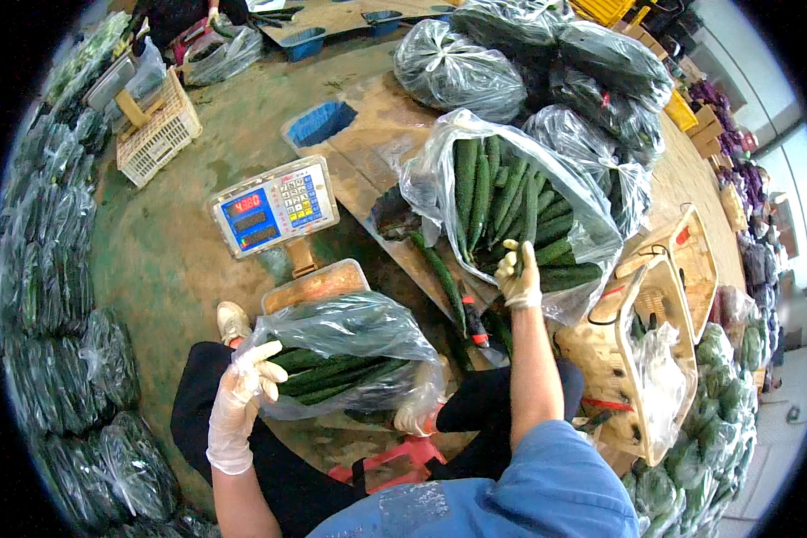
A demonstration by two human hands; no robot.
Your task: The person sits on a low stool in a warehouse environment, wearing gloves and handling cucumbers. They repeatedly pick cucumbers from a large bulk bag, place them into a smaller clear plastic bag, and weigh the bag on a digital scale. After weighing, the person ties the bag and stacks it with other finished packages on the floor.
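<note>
My left hand (252, 376), in a pale glove, holds the gathered edge of a clear plastic bag (376, 323). Dark green cucumbers (336, 376) lie inside that bag, which rests on the pan of a digital scale (316, 286). The scale's lit display panel (276, 205) stands behind the pan. My right hand (519, 276), also gloved, is at the mouth of a larger open plastic bag (578, 181) full of cucumbers (504, 195); its fingers are around the lower end of one cucumber (530, 208).
Tied bags of cucumbers (457, 67) are piled beyond the open bag. A loose cucumber (440, 276) and a red-and-black-handled tool (474, 319) lie near my knee. Yellowish plastic crates (605, 363) stand at the right. Stacked bags (60, 282) line the left. Another person's hand (213, 15) shows at the top.
</note>
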